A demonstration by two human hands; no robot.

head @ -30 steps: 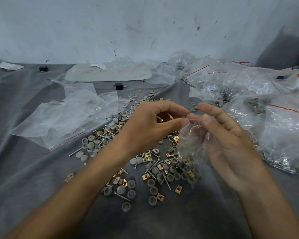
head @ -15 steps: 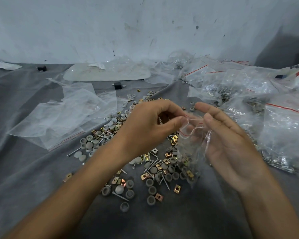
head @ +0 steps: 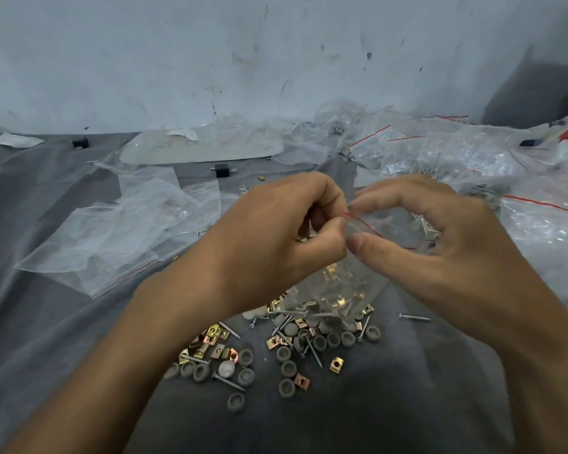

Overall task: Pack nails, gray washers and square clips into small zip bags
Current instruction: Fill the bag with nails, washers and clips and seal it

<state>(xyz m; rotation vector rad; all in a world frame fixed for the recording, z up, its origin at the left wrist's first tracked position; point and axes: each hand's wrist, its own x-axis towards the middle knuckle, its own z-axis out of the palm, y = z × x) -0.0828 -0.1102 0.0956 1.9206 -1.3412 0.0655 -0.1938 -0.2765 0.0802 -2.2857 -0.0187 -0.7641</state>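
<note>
Head camera, looking down: the left hand (head: 276, 244) and right hand (head: 440, 244) meet above the middle of the work surface, fingertips almost touching. Both pinch the top of one small zip bag (head: 338, 290) at its red seal strip (head: 363, 222). The left thumb and forefinger clamp the strip's left end. The right forefinger lies on its far side and the right thumb on its near side (whether the seal is pressed fully closed cannot be told). The bag hangs down between the wrists, its bottom reaching the loose heap below, with washers, clips and nails showing through the plastic. That heap spreads over the gray cloth (head: 358, 417) just near of the hands: gray washers (head: 287, 353), nails (head: 313, 350) and brass-coloured square clips (head: 336, 364). Left of the hands lie flat empty zip bags (head: 112, 237). To the right and far right, filled bags (head: 440, 152) are piled up to the pale wall (head: 210, 60).
</note>
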